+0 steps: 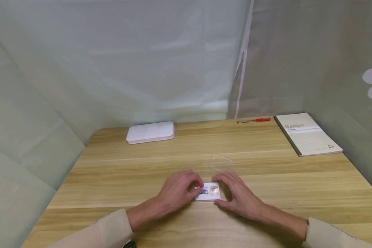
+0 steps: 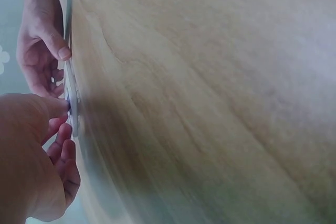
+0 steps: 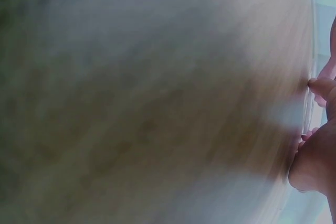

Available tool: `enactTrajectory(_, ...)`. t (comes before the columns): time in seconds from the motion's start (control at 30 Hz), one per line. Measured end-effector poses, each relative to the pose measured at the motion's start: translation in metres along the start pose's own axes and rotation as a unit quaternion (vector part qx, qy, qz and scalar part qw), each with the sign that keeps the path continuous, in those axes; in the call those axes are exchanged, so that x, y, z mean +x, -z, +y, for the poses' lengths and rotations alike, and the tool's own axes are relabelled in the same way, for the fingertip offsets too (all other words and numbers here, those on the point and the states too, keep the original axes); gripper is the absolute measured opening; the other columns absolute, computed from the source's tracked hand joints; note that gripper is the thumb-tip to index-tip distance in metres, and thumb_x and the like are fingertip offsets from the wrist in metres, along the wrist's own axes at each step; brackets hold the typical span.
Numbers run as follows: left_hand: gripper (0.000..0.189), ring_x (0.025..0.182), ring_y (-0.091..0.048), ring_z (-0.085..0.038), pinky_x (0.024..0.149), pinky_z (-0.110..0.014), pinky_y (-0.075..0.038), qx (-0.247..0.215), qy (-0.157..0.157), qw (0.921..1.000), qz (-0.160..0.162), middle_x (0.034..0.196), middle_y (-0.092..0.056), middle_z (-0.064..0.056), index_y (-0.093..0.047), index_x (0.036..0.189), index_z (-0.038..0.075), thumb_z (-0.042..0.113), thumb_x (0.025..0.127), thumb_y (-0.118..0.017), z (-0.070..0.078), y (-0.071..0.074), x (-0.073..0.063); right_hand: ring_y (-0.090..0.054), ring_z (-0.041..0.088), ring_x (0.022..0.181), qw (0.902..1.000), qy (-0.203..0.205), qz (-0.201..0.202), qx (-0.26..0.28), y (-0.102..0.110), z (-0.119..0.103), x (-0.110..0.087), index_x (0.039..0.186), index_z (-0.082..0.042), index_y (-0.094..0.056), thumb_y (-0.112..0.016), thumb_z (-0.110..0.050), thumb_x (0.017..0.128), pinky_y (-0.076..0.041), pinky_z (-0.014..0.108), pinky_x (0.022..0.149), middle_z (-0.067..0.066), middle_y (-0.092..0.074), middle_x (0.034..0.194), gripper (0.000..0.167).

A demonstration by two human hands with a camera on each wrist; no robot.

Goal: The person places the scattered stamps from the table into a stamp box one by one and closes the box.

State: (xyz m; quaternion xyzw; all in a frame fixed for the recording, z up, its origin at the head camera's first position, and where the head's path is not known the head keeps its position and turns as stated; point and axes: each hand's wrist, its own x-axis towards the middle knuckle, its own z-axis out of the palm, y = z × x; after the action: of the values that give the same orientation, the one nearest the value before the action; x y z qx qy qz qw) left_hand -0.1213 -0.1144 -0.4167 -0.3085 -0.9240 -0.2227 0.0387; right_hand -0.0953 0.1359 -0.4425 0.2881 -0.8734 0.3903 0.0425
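Note:
A small flat white case (image 1: 207,198) lies on the table between the hands. On its face are a blue stamp-like piece (image 1: 205,191) at the left and a gold-framed stamp-like piece (image 1: 215,190) at the right. My left hand (image 1: 179,190) pinches at the blue piece with curled thumb and fingers, which partly cover it. My right hand (image 1: 240,197) holds the case's right end, thumb on the near edge and fingers at the far edge. In the left wrist view the case (image 2: 73,114) shows edge-on beside both hands.
A clear plastic plate (image 1: 220,163) lies just behind the case. Farther back are a white box (image 1: 150,132) at the left, a red pen (image 1: 254,120), and a notebook (image 1: 308,134) at the right. Curtains (image 1: 161,62) hang behind the wooden table (image 1: 117,179).

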Motion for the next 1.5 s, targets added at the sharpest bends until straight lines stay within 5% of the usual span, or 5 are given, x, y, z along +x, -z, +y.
enactTrajectory(1.5,0.007,0.078,-0.058,-0.005,0.069,-0.023,-0.049,-0.016,0.001,0.9999,-0.001,0.089,-0.067,0.014,-0.078,0.097,0.023,0.025,0.094,-0.083,-0.0011,0.0047,-0.0007,-0.058,0.023,0.126,0.9997,0.022,0.008,0.002,0.0006,0.0005,0.0005,0.133,-0.008,-0.064,-0.095,-0.016,0.078,-0.048,0.056,0.107,-0.002,-0.066,0.132,0.063)
